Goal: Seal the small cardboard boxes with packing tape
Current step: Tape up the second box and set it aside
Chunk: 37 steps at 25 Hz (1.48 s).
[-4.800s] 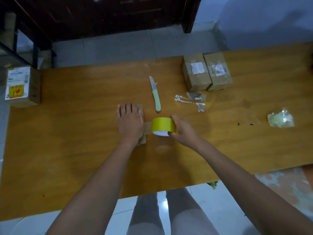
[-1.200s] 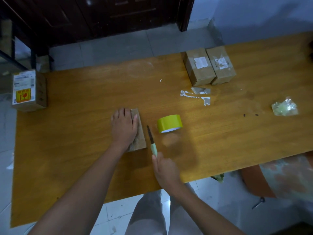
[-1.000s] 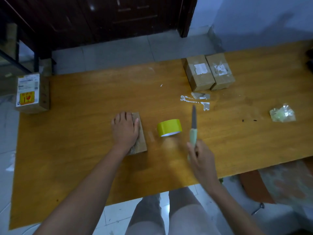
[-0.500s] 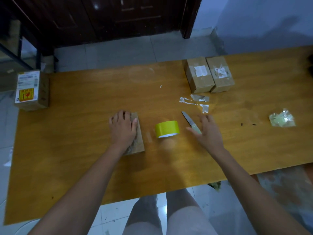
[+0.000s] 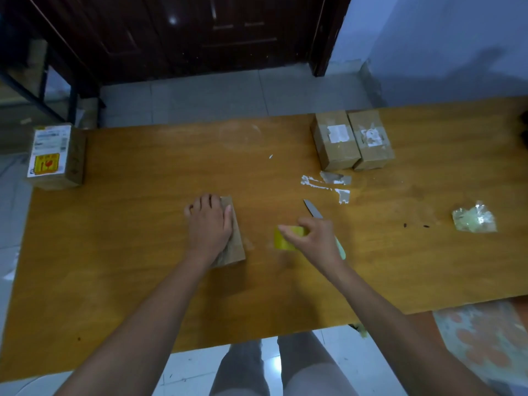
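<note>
A small brown cardboard box (image 5: 235,244) lies mid-table, and my left hand (image 5: 208,226) rests flat on top of it, pressing it down. To its right stands the yellow roll of packing tape (image 5: 287,238); my right hand (image 5: 315,238) is over it with fingers curled around its top, hiding most of the roll. A knife (image 5: 313,209) with a pale green handle lies on the table just behind my right hand, its handle partly hidden by the wrist.
Two taped brown boxes (image 5: 352,141) sit side by side at the back right. A labelled carton (image 5: 54,157) stands at the far left corner. Tape scraps (image 5: 328,182) lie near the knife tip and a crumpled plastic wad (image 5: 474,218) at the right.
My right hand cut with the knife, laid it down on the table to the right of the roll, then moved left onto the yellow tape roll. My left hand stayed on the box.
</note>
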### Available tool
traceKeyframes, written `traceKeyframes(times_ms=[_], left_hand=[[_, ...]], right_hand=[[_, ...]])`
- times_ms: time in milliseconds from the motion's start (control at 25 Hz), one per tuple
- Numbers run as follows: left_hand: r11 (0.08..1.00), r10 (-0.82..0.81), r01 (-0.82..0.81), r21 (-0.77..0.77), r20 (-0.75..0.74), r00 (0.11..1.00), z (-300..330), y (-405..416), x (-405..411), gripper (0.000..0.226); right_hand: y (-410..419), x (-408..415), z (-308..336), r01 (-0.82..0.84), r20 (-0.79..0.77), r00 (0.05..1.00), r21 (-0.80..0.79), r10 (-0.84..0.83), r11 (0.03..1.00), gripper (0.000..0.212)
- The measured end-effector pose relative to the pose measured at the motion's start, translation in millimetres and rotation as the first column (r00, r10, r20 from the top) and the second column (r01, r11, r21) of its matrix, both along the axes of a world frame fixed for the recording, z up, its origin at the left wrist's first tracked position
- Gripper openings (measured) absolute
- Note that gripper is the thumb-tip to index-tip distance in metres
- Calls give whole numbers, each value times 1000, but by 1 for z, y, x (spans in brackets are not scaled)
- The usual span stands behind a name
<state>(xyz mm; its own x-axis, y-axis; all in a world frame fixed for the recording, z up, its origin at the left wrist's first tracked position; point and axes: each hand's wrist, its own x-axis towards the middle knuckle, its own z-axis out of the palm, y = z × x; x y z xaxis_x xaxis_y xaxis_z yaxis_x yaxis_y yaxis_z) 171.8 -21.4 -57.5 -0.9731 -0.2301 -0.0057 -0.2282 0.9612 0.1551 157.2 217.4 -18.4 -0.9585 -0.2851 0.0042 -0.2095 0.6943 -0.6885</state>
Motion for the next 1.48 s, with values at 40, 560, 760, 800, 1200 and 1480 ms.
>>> traceKeyframes(times_ms=[40,560,760,800,1200,1480], left_hand=[[1000,4,-4,9,0,1000,-1,2,-6,47],[672,236,-106,733,-77,969,67,6,-22,32],[393,-140,-80,916,145,979,142,58,76,65],[344,-238,-57,937,146,960,151,66,89,65],[-27,-502,-285,958,233,833,106,79,75,31],[309,-142,-414,856,472,870,97,82,41,8]], right_hand=[[6,5,7,-32,-24,999,-35,31,999,55],[68,-11,142,-212,-48,976,-13,211,977,51],[63,4,146,-227,17,973,-81,229,971,52],[59,9,144,-241,39,968,-118,247,963,48],[66,26,136,-96,291,924,-447,246,889,70],[73,26,110,88,281,960,-274,-8,958,42]])
